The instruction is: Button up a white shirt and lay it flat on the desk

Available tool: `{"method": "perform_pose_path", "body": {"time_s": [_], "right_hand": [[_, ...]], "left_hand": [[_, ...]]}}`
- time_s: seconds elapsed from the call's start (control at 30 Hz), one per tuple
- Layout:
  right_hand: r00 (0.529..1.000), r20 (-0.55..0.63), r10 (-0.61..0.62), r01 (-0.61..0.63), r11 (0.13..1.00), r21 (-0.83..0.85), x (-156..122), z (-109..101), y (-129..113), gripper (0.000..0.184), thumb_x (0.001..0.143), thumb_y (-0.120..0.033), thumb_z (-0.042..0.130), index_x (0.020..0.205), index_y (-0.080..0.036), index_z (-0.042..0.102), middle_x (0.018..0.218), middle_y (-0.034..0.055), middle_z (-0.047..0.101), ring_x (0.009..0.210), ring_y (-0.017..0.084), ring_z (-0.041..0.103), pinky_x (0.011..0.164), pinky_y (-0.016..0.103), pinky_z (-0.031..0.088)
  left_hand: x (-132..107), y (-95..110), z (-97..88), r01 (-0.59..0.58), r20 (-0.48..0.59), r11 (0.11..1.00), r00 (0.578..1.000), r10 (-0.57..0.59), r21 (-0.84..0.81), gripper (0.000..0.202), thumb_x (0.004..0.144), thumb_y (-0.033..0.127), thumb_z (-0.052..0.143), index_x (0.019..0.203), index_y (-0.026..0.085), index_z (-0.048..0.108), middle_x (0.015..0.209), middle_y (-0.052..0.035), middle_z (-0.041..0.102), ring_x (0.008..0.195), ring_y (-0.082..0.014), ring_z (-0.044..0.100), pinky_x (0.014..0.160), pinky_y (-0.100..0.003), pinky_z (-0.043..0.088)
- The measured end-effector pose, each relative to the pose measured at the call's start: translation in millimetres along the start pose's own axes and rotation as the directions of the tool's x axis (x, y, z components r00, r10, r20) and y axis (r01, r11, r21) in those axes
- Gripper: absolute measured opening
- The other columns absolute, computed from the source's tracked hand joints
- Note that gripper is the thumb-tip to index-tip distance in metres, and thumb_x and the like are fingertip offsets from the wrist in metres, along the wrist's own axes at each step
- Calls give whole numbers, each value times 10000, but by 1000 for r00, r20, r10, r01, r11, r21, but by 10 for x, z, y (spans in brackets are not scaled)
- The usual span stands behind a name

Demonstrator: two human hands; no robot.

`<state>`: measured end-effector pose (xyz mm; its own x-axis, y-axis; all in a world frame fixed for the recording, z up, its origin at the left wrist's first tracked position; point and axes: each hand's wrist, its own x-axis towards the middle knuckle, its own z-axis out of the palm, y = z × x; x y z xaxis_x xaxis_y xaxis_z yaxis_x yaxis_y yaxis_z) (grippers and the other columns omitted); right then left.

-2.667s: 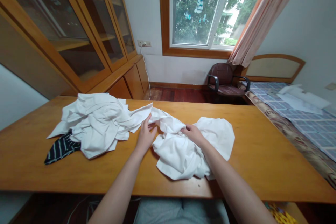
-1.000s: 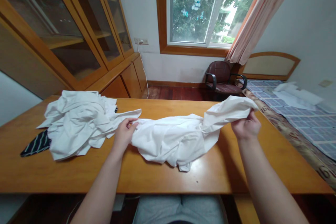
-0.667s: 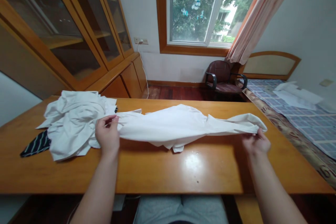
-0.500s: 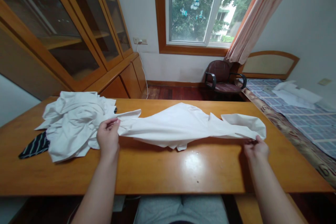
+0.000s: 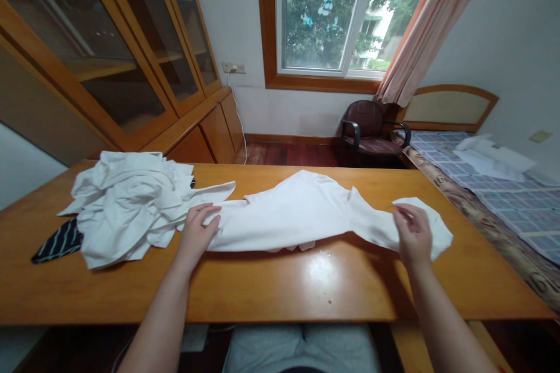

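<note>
A white shirt (image 5: 289, 213), folded into a long band, lies across the wooden table (image 5: 271, 285) in front of me. At its left end rests my left hand (image 5: 199, 230), thumb and fingers apart on the fabric. My right hand (image 5: 413, 233) is over the narrow right part, with loosely bent fingers at the cloth and a gap by the thumb. A loose white flap (image 5: 437, 233) spreads out beyond that hand. Left of my left hand sits a crumpled heap of white clothing (image 5: 126, 204), and a white pointed strip from it reaches behind the hand.
A dark striped cloth (image 5: 59, 242) sticks out from under the heap. Past the table are a glass-door cabinet (image 5: 144, 29), a brown armchair (image 5: 370, 122) and a window (image 5: 326, 17). A bed (image 5: 494, 175) with white items on it stands at the right.
Both hands have let go of the stretched ends. My left hand moved right and slightly nearer me; my right hand moved left and up. The shirt's front edge has dropped toward me.
</note>
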<state>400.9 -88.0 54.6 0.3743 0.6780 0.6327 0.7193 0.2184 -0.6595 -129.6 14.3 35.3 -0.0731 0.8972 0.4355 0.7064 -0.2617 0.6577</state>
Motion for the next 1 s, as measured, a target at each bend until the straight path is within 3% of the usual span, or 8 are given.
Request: {"method": "perform_pose_path", "body": {"time_s": [0.1, 0.17, 0.2, 0.3, 0.43, 0.57, 0.8, 1.0], "right_hand": [[827, 516, -225, 243, 969, 34, -103, 242, -289, 435, 846, -377, 682, 1260, -275, 596, 1301, 102, 571, 1208, 283, 550, 1039, 481, 463], [687, 663, -297, 369, 929, 33, -211, 431, -430, 668, 776, -375, 759, 1391, -289, 512, 1427, 119, 501, 1294, 303, 493, 1058, 485, 455], [670, 677, -303, 400, 916, 14, -262, 520, -471, 710, 777, -334, 755, 1427, -277, 476, 1432, 126, 504, 1300, 304, 490, 1060, 490, 453], [711, 638, -295, 425, 904, -55, -336, 715, -484, 504, 838, -146, 592, 1331, -247, 581, 1273, 112, 639, 1185, 278, 585, 1075, 518, 423], [810, 528, -255, 330, 943, -51, -244, 757, -426, 359, 847, -105, 440, 1035, -244, 712, 986, 57, 737, 943, 240, 674, 1028, 486, 458], [920, 368, -133, 179, 979, -95, -87, 628, -474, 344, 814, -158, 427, 1005, -234, 702, 958, 70, 730, 934, 254, 661, 893, 414, 513], [992, -28, 119, -121, 987, -101, 205, 282, -520, 320, 831, -274, 431, 977, -187, 701, 977, 87, 732, 922, 259, 650, 833, 351, 480], [962, -184, 203, -223, 970, -96, 227, 68, -329, 331, 862, -315, 433, 990, -168, 699, 995, 93, 724, 942, 251, 634, 859, 353, 457]], "left_hand": [[-39, 22, 56, 12, 78, 999, 997, -9, -47, 348, 790, 472, 555, 975, 218, 702, 1110, -87, 619, 1126, -275, 576, 1078, -452, 430], [-60, 74, 61, 59, 140, 995, 989, -48, -76, 367, 765, 481, 577, 978, 214, 708, 1087, -86, 640, 1108, -284, 587, 1050, -455, 449], [-71, 109, 54, 96, 174, 991, 982, -79, -96, 371, 752, 482, 592, 978, 213, 713, 1079, -84, 650, 1099, -288, 592, 1022, -446, 469], [-99, 215, 15, 261, 213, 940, 953, -215, -221, 387, 718, 492, 651, 969, 205, 719, 1085, -86, 670, 1059, -292, 613, 894, -397, 528], [-90, 281, -29, 479, 170, 704, 869, -465, -525, 506, 615, 490, 769, 992, 165, 675, 943, -85, 690, 804, -236, 647, 664, -323, 533], [11, 294, -47, 381, 7, 570, 835, -551, -728, 468, 549, 400, 812, 905, 160, 624, 893, -42, 664, 693, -159, 615, 642, -284, 518], [247, 384, -103, 135, -239, 537, 788, -568, -833, 333, 551, 275, 778, 799, 172, 581, 837, -4, 629, 784, -144, 608, 826, -306, 530], [254, 297, -95, 169, -374, 736, 775, -510, -655, 242, 683, 345, 650, 822, 193, 522, 809, -19, 606, 791, -183, 611, 791, -340, 547]]}}
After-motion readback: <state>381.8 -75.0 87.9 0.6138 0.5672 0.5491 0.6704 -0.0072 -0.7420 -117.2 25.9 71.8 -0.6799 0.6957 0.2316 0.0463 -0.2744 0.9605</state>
